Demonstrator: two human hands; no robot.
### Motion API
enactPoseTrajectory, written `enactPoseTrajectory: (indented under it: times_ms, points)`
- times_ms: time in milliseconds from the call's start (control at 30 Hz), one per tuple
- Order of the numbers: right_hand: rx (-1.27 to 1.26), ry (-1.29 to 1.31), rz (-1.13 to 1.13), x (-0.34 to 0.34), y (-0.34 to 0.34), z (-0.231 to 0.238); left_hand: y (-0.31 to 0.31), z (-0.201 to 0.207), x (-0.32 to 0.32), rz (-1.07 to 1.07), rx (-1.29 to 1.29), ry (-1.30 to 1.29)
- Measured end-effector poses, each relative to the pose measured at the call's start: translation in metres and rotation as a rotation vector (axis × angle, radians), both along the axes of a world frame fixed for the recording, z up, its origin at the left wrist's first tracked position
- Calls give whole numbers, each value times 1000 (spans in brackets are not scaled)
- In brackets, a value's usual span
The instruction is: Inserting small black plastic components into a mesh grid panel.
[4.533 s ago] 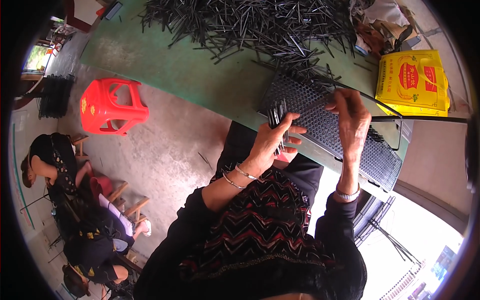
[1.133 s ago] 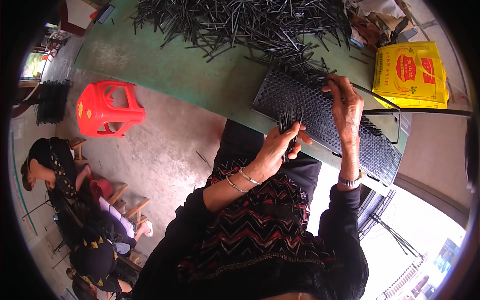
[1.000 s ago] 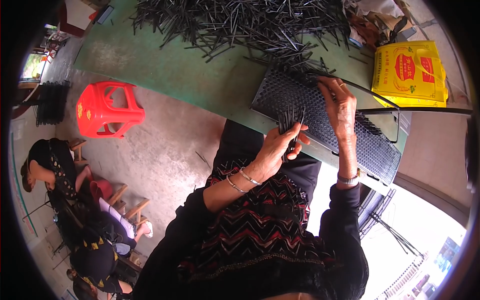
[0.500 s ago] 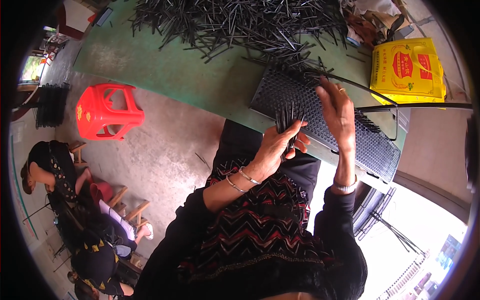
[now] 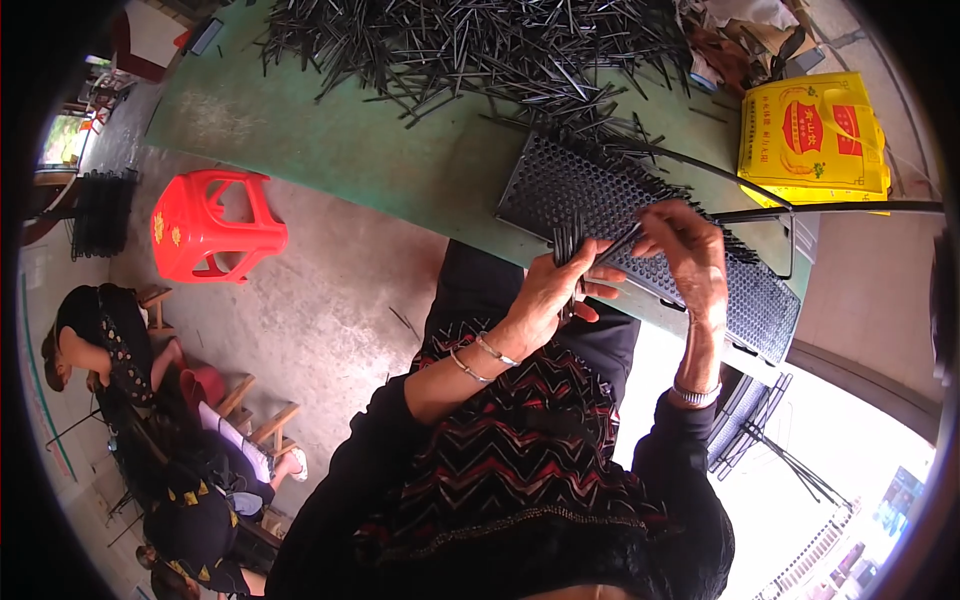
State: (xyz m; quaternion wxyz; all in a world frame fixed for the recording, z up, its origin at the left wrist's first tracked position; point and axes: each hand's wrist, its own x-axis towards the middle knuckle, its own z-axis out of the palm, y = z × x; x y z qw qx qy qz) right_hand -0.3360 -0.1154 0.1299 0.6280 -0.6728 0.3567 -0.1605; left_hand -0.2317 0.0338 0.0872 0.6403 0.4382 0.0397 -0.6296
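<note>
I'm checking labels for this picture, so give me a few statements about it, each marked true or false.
1. The left hand grips a bundle of thin black strips. True.
2. The right hand is flat and holds nothing. False: its fingertips pinch a dark strip near the bundle.
3. The main pile of strips lies on the floor. False: it lies on the green table.
4. The yellow bag is to the right of the perforated black tray's left end. True.
5. The plastic stool is blue. False: the plastic stool is red.

Wkshp: blk strips [image 5: 480,50] heaped on grn worktable [image 5: 300,125].
</note>
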Motion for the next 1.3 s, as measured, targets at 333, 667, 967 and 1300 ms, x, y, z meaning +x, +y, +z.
enactPoseTrajectory:
  times_ms: [333, 667, 967, 1300]
  points:
    - [-796, 16, -343, 25, -16, -16, -3, -15, -5, -106, -108, 30]
    - [-899, 93, -205, 25, -26, -15, -2, -13, -3, -72, -145, 17]
    - [-1211, 338, -53, 34, -28, -29, -1, -10, -3, -86, -166, 14]
    - [-246, 182, 32, 3, 6, -13, 0, -7, -2, -187, -161, -17]
